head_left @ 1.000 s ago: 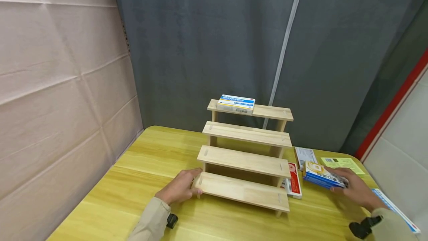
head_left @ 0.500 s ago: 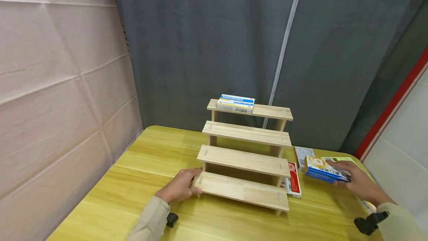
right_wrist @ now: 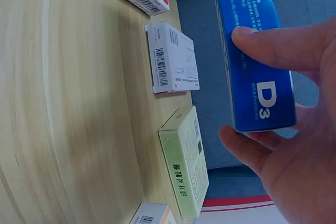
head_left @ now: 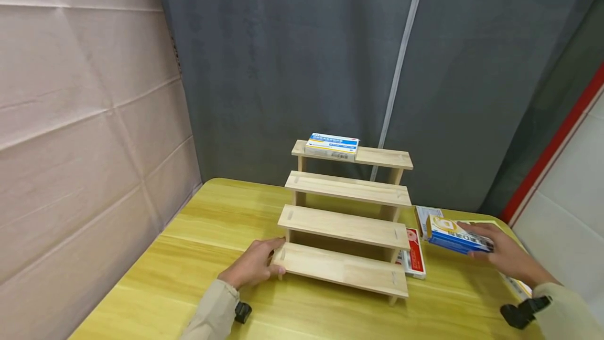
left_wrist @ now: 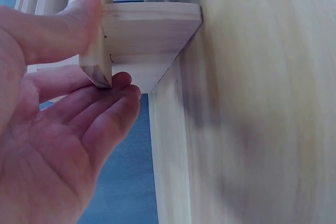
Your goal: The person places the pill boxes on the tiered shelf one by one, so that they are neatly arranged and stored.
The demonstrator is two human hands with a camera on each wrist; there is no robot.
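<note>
A wooden stepped display stand point(head_left: 340, 266) with several tiers stands on the table. My left hand point(head_left: 255, 262) holds the left end of its lowest tier. In the left wrist view the thumb lies on top of that board point(left_wrist: 97, 64) and the fingers curl beneath it. Off the table to the right of the stand, my right hand point(head_left: 507, 258) grips a blue and white medicine box point(head_left: 457, 237) marked D3. The right wrist view shows the thumb on the box's blue side point(right_wrist: 252, 51); some fingers are hidden behind it. A white and blue medicine box point(head_left: 332, 146) lies on the top tier.
Right of the stand, a red and white box point(head_left: 416, 256), a white barcoded box point(right_wrist: 170, 59) and a pale green box point(right_wrist: 184, 163) lie on the table point(head_left: 189, 277). Another box point(right_wrist: 152, 214) is partly cut off. A grey curtain point(head_left: 283, 67) hangs behind.
My right hand with the blue and white medicine box shifts right, then the box moves slightly back left and tilts. My left hand keeps its place on the stand.
</note>
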